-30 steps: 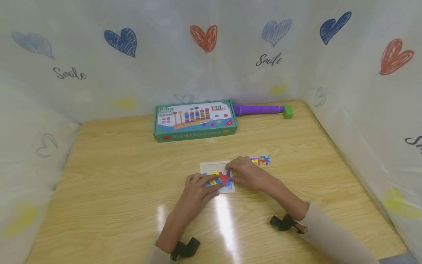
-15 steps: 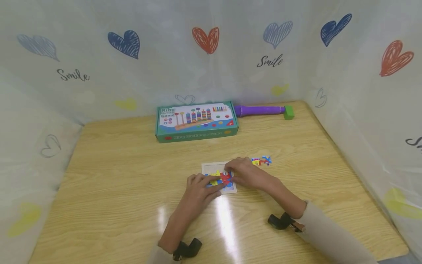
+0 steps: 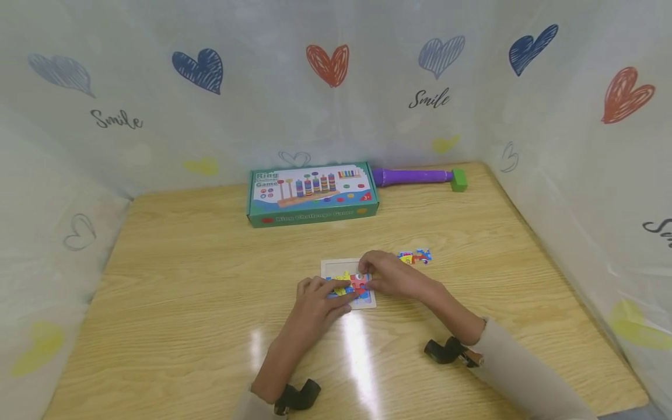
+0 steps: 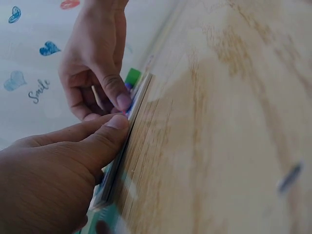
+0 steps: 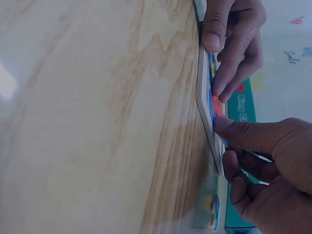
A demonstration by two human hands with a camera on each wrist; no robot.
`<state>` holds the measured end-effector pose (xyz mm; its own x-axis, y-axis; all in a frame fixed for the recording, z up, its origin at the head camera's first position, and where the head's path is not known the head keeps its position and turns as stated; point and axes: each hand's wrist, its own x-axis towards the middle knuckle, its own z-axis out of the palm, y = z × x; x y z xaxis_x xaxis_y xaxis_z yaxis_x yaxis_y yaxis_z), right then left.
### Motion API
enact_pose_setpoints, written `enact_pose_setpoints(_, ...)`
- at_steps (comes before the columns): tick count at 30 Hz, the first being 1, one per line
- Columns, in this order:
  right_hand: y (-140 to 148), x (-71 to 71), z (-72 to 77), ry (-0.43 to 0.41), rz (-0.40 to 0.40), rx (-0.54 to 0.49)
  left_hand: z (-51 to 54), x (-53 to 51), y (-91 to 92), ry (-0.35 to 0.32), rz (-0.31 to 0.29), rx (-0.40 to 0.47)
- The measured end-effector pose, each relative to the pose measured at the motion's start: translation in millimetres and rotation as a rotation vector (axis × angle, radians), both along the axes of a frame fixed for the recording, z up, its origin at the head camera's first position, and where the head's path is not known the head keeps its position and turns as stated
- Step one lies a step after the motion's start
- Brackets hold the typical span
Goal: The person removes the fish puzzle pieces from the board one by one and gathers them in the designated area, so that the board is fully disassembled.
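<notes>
A small puzzle board with a pale wooden frame [image 3: 338, 266] lies on the table, its lower part filled with yellow, blue and red pieces. My left hand [image 3: 313, 304] rests on the left side, its extended fingers pressing the pieces. At the right edge, my right hand [image 3: 395, 276] has its thumb and bent fingers around a red piece [image 3: 359, 280]. In the right wrist view, the right thumb touches the red piece [image 5: 217, 105] near the left fingertips. The left wrist view shows the left hand [image 4: 66, 163] and right hand [image 4: 97, 63] meeting over the board.
Several joined loose pieces [image 3: 416, 256] lie right of the board, behind the right hand. A green game box [image 3: 314, 195] stands at the back, with a purple stick [image 3: 415, 177] and a green block [image 3: 459, 181] beside it. A curtain [image 3: 367, 105] hangs behind the table.
The right hand's fingertips have shifted slightly at the board's right side, and more of the red piece shows. The left hand has stayed nearly still.
</notes>
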<state>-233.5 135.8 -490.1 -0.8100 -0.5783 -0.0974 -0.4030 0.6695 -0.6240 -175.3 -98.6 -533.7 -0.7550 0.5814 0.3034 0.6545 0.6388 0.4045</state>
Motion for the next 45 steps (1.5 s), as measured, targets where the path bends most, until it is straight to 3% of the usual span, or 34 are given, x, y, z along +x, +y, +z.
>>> enact_pose_setpoints(9,0,5.8,-0.9,0.052,0.004,-0.032,1.4,0.4,-0.8,-0.057,0.008,0.025)
enact_pose_setpoints(16,-1,8.4,1.8,0.126,0.058,-0.005,2.2,-0.3,-1.2,-0.053,0.006,0.015)
enact_pose_setpoints(21,0,9.2,0.5,0.140,0.053,-0.001,1.3,-0.2,-1.4,-0.045,0.004,0.023)
enact_pose_setpoints(25,3,7.5,-3.2,0.172,0.054,-0.074,-0.4,-0.2,-1.4,-0.022,-0.003,0.037)
enact_pose_setpoints(29,7,5.0,-6.2,0.176,0.030,-0.169,-0.7,-0.4,-0.9,-0.014,-0.004,0.035)
enact_pose_setpoints(35,6,2.8,-8.1,0.140,-0.067,-0.201,1.9,0.1,-0.7,-0.022,-0.002,0.008)
enact_pose_setpoints(39,6,1.5,-8.9,0.199,-0.069,-0.165,2.1,0.5,-1.2,-0.033,0.001,0.006)
enact_pose_setpoints(45,6,3.7,-7.2,0.249,-0.008,-0.015,-0.2,-0.1,-1.3,-0.005,0.004,-0.009)
